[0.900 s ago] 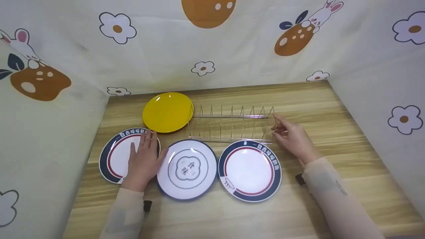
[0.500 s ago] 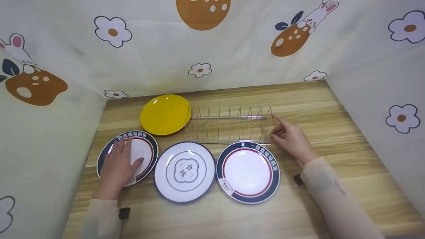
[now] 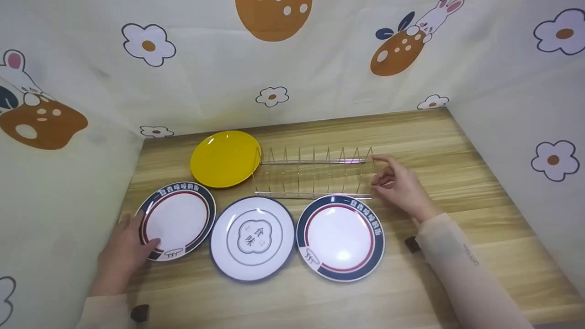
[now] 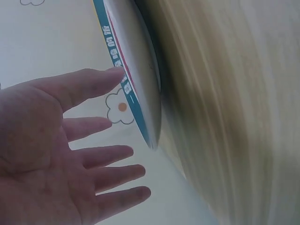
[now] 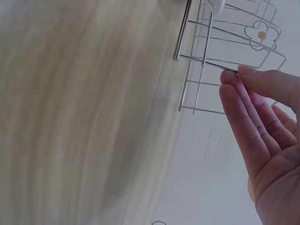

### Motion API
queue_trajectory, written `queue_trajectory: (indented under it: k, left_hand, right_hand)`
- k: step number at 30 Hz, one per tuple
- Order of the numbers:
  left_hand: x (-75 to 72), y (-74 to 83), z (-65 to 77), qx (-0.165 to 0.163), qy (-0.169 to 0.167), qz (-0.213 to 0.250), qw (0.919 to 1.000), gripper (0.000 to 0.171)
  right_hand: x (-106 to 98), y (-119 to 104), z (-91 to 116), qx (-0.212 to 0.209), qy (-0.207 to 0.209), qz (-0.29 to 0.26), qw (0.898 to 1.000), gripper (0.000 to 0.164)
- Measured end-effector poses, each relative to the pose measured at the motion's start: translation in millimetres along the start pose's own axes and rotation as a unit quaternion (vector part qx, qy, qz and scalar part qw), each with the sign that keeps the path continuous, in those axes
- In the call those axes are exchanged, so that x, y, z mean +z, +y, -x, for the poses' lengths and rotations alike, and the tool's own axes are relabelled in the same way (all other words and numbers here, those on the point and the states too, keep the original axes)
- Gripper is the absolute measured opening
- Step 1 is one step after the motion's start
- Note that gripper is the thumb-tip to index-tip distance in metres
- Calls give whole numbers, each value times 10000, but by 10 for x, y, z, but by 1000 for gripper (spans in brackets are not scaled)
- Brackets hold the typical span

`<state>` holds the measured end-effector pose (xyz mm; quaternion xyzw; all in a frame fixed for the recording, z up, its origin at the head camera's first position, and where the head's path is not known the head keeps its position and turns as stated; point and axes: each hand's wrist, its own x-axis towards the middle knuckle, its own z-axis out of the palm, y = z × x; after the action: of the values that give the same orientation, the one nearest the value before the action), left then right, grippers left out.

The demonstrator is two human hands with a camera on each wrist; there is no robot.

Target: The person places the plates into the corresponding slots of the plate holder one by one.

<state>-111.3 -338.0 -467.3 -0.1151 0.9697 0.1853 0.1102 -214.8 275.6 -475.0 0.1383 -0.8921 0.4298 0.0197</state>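
At the left lies a blue-rimmed plate [image 3: 176, 219] with a red ring and white lettering. My left hand [image 3: 119, 249] is at its left edge, the thumb over the rim. In the left wrist view the fingers [image 4: 115, 154] are straight and spread beside the raised rim of this plate [image 4: 133, 101]. A silver wire dish rack [image 3: 352, 161] stands behind the front plates. My right hand [image 3: 404, 189] pinches the wire at its right end between thumb and fingers, as the right wrist view shows at the rack's wire frame [image 5: 220, 67].
A white plate [image 3: 252, 269] with a flower-shaped emblem lies in the middle. Right of it is a second blue-rimmed plate [image 3: 340, 242]. A yellow plate [image 3: 226, 160] sits at the back left, beside the rack. Patterned cloth walls [image 3: 205, 82] enclose the wooden table [image 3: 475, 183].
My left hand has moved left across the left plate, from its right side to its left edge. The right hand stays at the rack's right end. The head view has shifted slightly.
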Motion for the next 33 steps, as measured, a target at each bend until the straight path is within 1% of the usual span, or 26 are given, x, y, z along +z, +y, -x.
queue_trajectory:
  k: [3,6,13,16,18,24,25,29,33]
  left_hand:
    - [1,-36,-11,-49,-163,24,9999,87]
    - [4,-69,-34,-65,-204,80,9997,86]
    - [-1,-191,-57,-190,-32,74,9998,86]
    - [7,-246,-63,-194,-33,256,9995,87]
    - [8,-280,-74,-240,-62,359,9990,91]
    - [-20,-348,-102,-499,-287,530,9969,94]
    - [-17,-353,-104,-547,-338,612,9960,92]
    - [-5,-366,-127,-769,-538,990,9907,95]
    - [-3,-358,-154,-806,-671,1346,9853,95]
  right_hand:
    - [6,25,3,-25,-9,-109,9999,80]
    - [12,41,3,-56,8,-145,9999,81]
    - [22,35,14,-57,55,-240,9997,81]
    - [19,35,23,-44,55,-266,9996,81]
    - [12,38,27,-47,64,-255,9996,81]
    - [18,44,23,-92,80,-173,9998,79]
    - [21,46,23,-95,83,-170,9998,79]
    - [28,53,26,-96,115,-176,9997,79]
    - [32,58,29,-85,153,-194,9997,79]
